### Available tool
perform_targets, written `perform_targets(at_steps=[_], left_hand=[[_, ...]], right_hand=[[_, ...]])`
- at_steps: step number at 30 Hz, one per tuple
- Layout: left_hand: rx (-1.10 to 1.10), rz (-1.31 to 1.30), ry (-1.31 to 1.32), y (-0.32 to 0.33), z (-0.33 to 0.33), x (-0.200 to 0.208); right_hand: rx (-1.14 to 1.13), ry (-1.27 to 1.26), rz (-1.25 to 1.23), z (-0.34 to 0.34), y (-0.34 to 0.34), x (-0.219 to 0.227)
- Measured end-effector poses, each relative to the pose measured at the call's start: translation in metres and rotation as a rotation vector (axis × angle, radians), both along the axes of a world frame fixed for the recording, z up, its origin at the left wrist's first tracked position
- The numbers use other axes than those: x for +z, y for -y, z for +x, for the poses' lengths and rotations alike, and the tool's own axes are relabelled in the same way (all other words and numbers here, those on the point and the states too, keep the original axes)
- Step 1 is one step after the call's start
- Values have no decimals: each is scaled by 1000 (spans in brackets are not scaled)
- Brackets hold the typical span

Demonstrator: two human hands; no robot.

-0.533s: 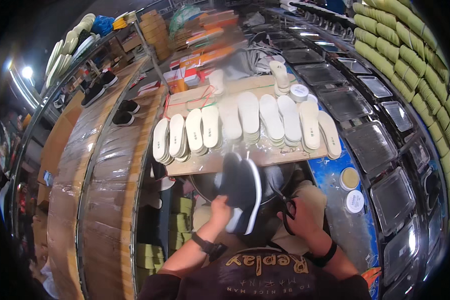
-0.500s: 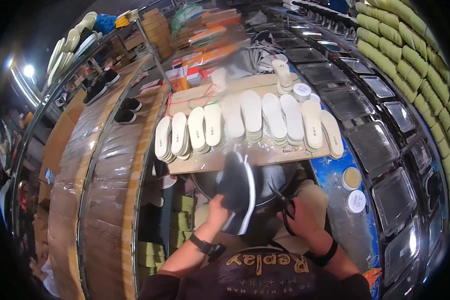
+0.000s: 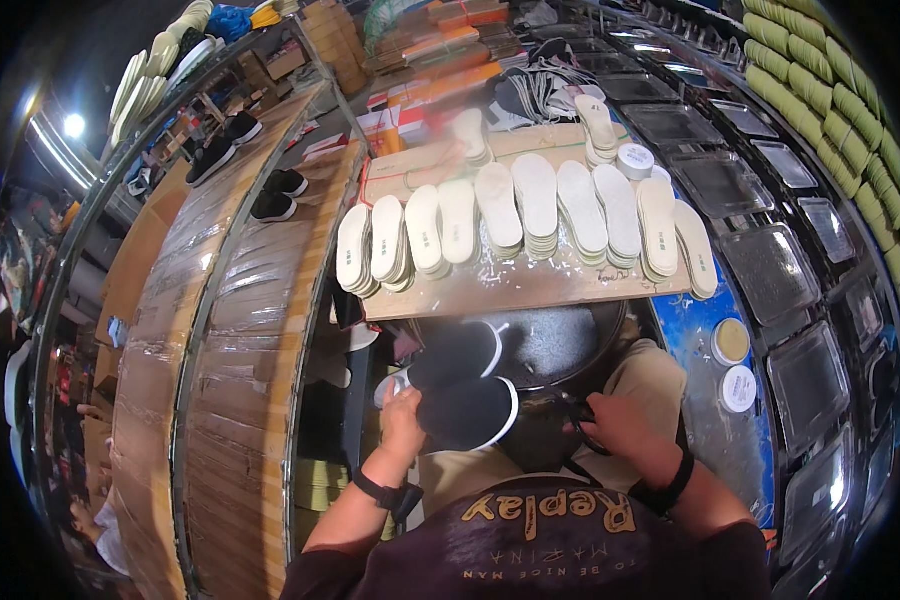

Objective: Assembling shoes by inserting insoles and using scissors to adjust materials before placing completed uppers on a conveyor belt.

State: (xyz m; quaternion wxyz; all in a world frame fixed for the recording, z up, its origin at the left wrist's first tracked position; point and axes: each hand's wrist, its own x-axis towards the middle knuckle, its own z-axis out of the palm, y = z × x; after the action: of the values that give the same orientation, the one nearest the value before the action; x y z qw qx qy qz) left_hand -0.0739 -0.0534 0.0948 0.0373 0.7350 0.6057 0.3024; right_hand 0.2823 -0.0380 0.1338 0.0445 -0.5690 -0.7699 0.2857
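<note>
A pair of black shoes (image 3: 465, 412) with white sole edges is in my left hand (image 3: 402, 428), fingers closed round one end. The two lie side by side, toes to the right, over a round black tub (image 3: 605, 325) below the board. My right hand (image 3: 625, 428) is closed around black-handled scissors (image 3: 578, 414), right of the shoes; their blades are hard to make out against the dark background. Beyond the tub, a wooden board (image 3: 450, 298) carries a row of stacked cream and white insoles (image 3: 537, 200).
At right is a blue bench (image 3: 685, 320) with two round tins (image 3: 738, 388), beside a rack of dark trays (image 3: 770, 270). Wrapped cardboard shelving (image 3: 240, 400) stands at left, with black shoes (image 3: 273, 205) on it. Orange and white boxes (image 3: 405, 120) are piled at the back.
My left hand has turned the shoes from upright and blurred to lying sideways, both now showing. The whole view has shifted slightly. My right hand still holds the scissors.
</note>
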Motion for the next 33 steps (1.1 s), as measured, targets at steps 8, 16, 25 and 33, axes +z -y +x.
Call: perform_targets(at_steps=[8,16,25,33], left_hand=[[-158,-128,-54,15,2,-4],[146,-514,985,-1,19,9],[38,-753,2025,-27,68,20],[46,-789,1779,-31,78,20]], right_hand=[[-34,-61,26,-12,0,-9],[-64,20,-113,-9,11,-28],[101,-62,13,-16,22,-41],[124,-94,-105,-8,21,-25]])
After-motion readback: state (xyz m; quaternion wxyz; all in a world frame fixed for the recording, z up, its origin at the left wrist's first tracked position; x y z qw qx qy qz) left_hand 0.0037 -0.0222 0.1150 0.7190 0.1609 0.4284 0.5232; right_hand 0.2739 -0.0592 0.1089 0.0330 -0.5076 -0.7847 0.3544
